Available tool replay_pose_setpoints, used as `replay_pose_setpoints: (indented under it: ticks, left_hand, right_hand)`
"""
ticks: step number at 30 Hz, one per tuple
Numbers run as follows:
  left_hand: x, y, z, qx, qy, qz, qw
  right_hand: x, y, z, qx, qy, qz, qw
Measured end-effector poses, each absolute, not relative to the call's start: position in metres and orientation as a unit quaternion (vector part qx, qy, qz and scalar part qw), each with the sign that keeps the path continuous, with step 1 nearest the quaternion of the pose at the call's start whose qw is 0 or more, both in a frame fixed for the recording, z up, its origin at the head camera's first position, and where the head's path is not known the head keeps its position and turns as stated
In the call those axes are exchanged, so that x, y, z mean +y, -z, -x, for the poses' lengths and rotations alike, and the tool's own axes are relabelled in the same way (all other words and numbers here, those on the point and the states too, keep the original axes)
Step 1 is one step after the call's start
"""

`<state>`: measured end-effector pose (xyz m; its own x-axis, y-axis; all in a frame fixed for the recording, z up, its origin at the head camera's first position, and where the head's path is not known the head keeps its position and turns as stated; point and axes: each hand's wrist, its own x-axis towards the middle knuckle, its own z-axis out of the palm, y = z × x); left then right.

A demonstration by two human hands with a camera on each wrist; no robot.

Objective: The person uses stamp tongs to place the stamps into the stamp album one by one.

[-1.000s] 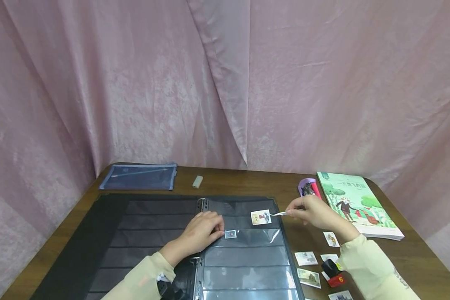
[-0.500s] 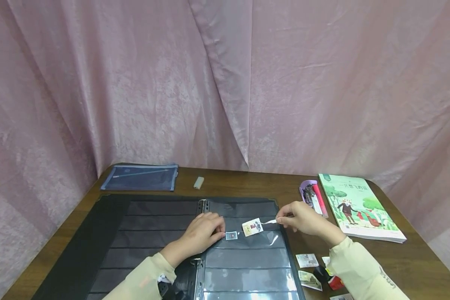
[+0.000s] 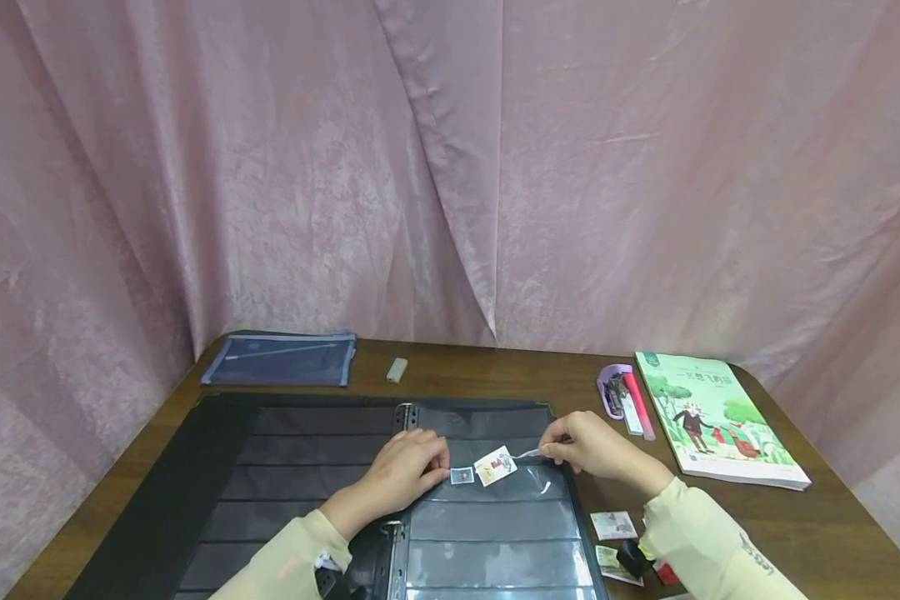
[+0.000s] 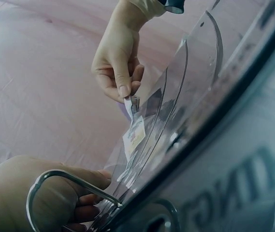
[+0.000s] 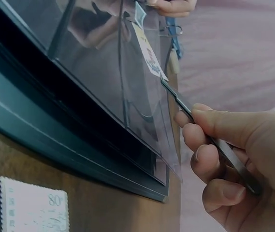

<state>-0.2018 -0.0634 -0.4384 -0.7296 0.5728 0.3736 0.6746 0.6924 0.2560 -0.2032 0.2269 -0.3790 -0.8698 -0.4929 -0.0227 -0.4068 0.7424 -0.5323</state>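
Note:
A stamp album (image 3: 498, 521) lies spread on the table, with clear pocket strips on dark pages. My right hand (image 3: 588, 446) pinches a pair of tweezers (image 5: 226, 155) between thumb and fingers. Their tips hold a white-bordered stamp (image 3: 496, 466) at its right edge, over the upper part of the right page. Just left of that sits a small blue stamp (image 3: 462, 476) at a pocket strip. My left hand (image 3: 401, 467) rests on the page beside the binder rings, fingers loosely bent and fingertips next to the small stamp. Some left fingers are hidden in the head view.
Several loose stamps (image 3: 613, 525) lie right of the album, partly under the right sleeve. A green picture book (image 3: 720, 417), a purple item (image 3: 607, 387) and a red stick (image 3: 639, 406) are at the back right. A blue mesh pouch (image 3: 281, 360) and an eraser-like block (image 3: 397, 370) lie behind the album.
My right hand has moved left and slightly down with the tweezers, bringing the white-bordered stamp beside the small blue one. The stamp has tilted. My left hand has stayed in place.

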Motion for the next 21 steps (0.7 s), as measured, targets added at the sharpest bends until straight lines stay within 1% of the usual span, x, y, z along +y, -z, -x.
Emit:
replay_pose_setpoints:
  ticks: [4,13,21]
  left_hand:
    - [-0.064,0.438,0.202,-0.91,0.191,0.344,0.133]
    - [-0.064,0.439,0.201,-0.911,0.19,0.342,0.132]
    - [-0.063,0.438,0.202,-0.912,0.188,0.341,0.131]
  right_hand:
    - [0.225,0.38,0.202,0.929,0.263,0.244,0.087]
    - [0.227,0.372,0.205,0.923,0.249,0.267,0.121]
    - [0.225,0.365,0.212,0.925,0.248,0.267,0.107]
